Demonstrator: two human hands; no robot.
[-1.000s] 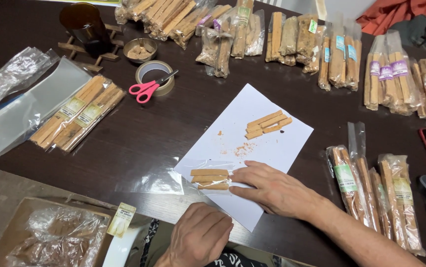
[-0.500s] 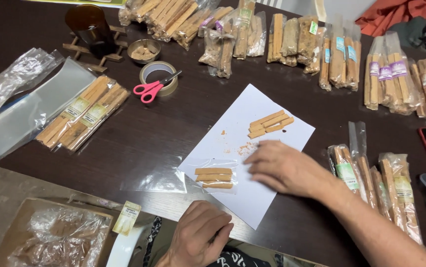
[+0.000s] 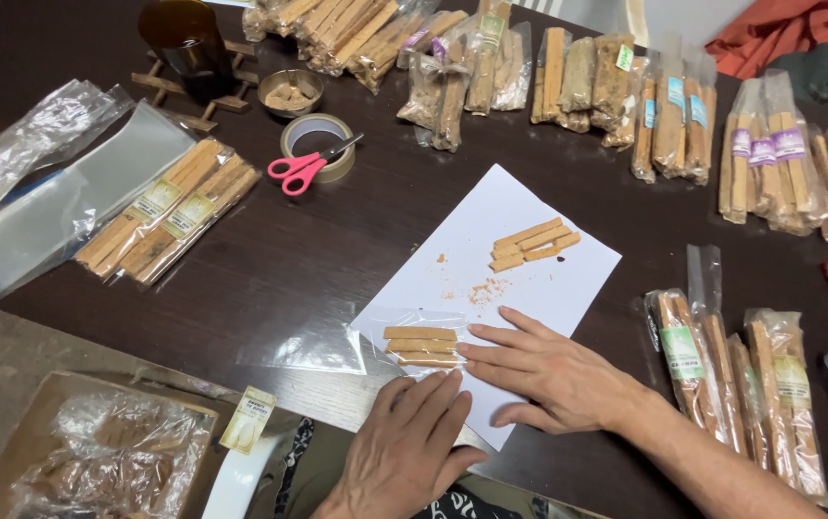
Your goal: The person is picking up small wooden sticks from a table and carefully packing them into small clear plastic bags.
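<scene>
Moved: right hand [image 3: 553, 373] slid back down from the middle of the paper to the sticks near the table edge; left hand [image 3: 412, 444] came up beside it.
Sticks: three short tan wood sticks [image 3: 420, 345] lying side by side in a clear plastic sleeve [image 3: 390, 338], on the near-left corner of the white paper sheet [image 3: 548, 288].
Right hand: flat, fingers spread, tips touching the right ends of the sticks. Pressing, not gripping anything.
Left hand: flat too, fingers together, just below the sticks on the paper's edge. Holding nothing.
Paper: a second little stack of sticks [image 3: 533, 244] farther up, with crumbs [image 3: 486, 290] between the two piles.
Table: dark brown wood table [image 3: 318, 250], pretty crowded. Pink scissors [image 3: 303, 169] resting on a tape roll [image 3: 319, 146], a small bowl [image 3: 291, 91], a dark jar [image 3: 185, 40] on a wooden trivet.
Around: bagged stick bundles [image 3: 169, 211] on the left, more along the far edge and right side; empty clear bags [image 3: 44, 183] far left.
Room: orange cloth [image 3: 789, 34] top right, cardboard box [image 3: 87, 452] below the table edge.
</scene>
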